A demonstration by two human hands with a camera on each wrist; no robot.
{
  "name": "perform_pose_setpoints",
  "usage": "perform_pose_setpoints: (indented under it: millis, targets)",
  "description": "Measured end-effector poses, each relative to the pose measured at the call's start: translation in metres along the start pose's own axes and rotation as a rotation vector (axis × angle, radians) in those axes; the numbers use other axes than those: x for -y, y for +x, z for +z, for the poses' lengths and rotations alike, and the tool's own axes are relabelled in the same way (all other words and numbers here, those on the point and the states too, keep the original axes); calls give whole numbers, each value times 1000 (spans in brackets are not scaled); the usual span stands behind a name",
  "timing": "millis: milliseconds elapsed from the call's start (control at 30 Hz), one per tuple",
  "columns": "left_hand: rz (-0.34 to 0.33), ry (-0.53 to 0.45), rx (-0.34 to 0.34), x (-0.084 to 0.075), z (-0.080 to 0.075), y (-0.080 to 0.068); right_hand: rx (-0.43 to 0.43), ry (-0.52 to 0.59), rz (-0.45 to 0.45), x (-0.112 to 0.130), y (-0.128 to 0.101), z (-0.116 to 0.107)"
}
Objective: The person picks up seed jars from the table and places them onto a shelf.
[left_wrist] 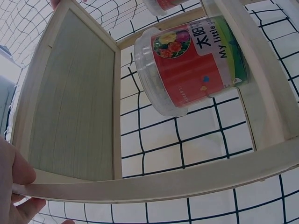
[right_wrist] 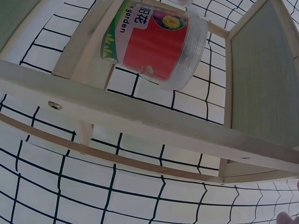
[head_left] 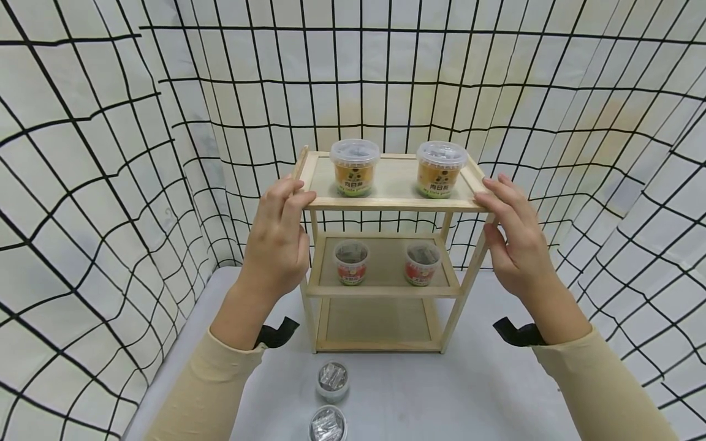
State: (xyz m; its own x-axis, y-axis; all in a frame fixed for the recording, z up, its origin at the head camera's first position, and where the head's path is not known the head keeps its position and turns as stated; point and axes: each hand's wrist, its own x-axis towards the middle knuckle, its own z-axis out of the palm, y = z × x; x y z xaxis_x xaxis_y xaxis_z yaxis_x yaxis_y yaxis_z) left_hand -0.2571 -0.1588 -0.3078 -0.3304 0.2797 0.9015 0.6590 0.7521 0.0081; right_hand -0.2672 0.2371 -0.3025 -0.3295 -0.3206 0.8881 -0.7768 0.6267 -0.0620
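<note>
A three-tier wooden shelf (head_left: 380, 295) stands on the white table. My left hand (head_left: 280, 236) grips its upper left corner, fingers over the top edge; in the left wrist view the thumb (left_wrist: 21, 165) lies against the corner frame. At the upper right corner my right hand (head_left: 515, 239) holds the frame, fingers on top and thumb lower, by the post. Two lidded yellow-and-green cups (head_left: 355, 168) (head_left: 439, 170) sit upright on the top tier. On the middle tier stand two red-labelled cups (head_left: 351, 263) (head_left: 422, 264). The right wrist view hides most of the right hand.
Two clear cups with silvery packets inside (head_left: 333, 381) (head_left: 328, 424) stand on the table (head_left: 419, 398) in front of the shelf. Black grid netting (head_left: 397, 67) before white sheeting rises behind and on both sides. The bottom tier (head_left: 377, 320) is near table level.
</note>
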Motion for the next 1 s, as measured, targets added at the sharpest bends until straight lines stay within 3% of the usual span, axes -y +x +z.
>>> perform_pose_setpoints:
  millis: [400, 700, 1000]
  targets:
    - [-15, -11, 2, -3, -3, 0, -22, 71, -21, -2, 1, 3]
    - [-38, -20, 8, -3, -3, -2, -57, 79, -3, 0, -1, 9]
    - [-25, -21, 9, -2, -4, -1, -37, 40, 37, 1, -2, 11]
